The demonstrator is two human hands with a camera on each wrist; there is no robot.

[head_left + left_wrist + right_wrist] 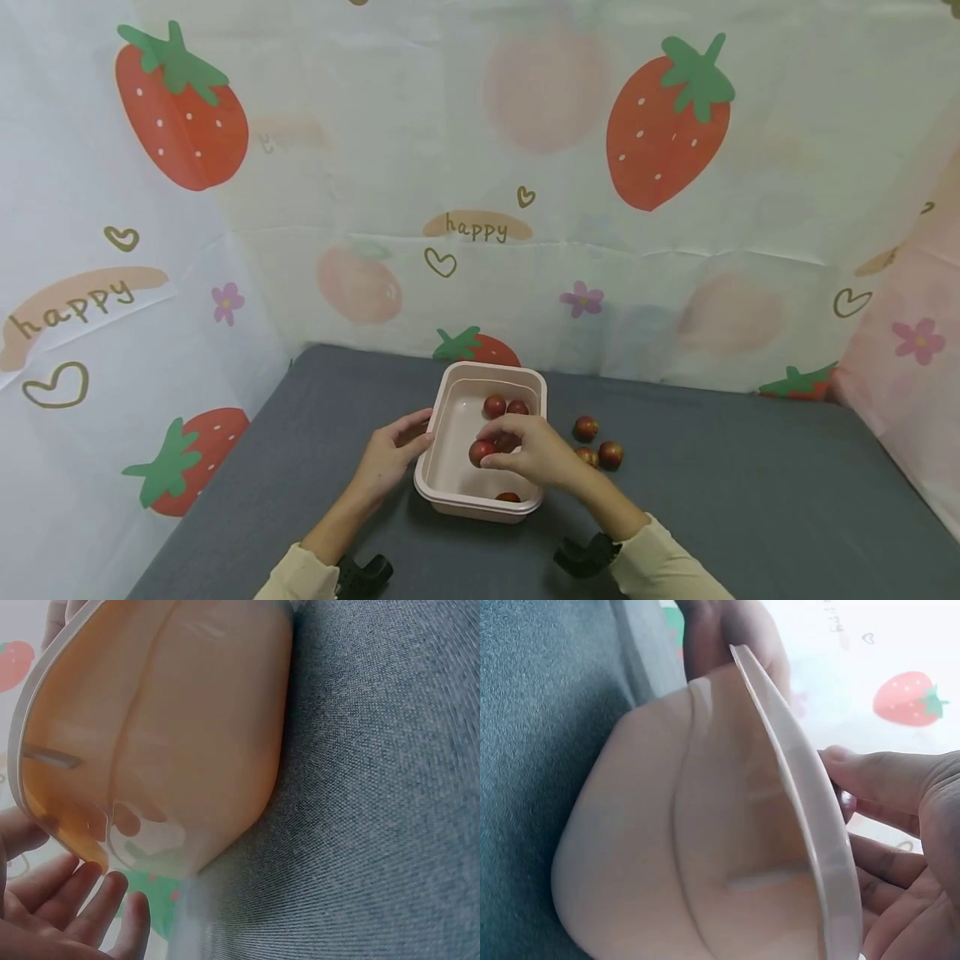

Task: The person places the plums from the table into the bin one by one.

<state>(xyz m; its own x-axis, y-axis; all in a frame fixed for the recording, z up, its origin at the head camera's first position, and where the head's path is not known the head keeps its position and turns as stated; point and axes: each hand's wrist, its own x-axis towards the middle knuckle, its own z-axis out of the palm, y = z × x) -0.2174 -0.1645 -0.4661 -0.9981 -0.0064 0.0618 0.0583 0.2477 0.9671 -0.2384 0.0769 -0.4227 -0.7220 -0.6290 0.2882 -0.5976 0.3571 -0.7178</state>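
A pale pink plastic container (450, 462) stands on the table, with several small round dark red fruits inside. One red fruit (482, 453) is pinched between the thumb and fingers of my right hand (536, 450), above the container's floor. Two more fruits (494, 407) lie towards its far end, and another fruit (507, 497) shows partly at the near end. My left hand (386, 458) touches the container's left rim with its fingertips. In the left wrist view, the fingers (97, 907) are fairly straight beside the wall. The right wrist view mostly hides the held fruit behind the rim.
Three loose red-and-yellow fruits (586, 428) lie on the grey tabletop (720, 492) just right of the container, one partly hidden by the right hand. Behind the table hangs a white cloth (637, 275) printed with strawberries. Black wrist mounts (585, 557) sit below both forearms.
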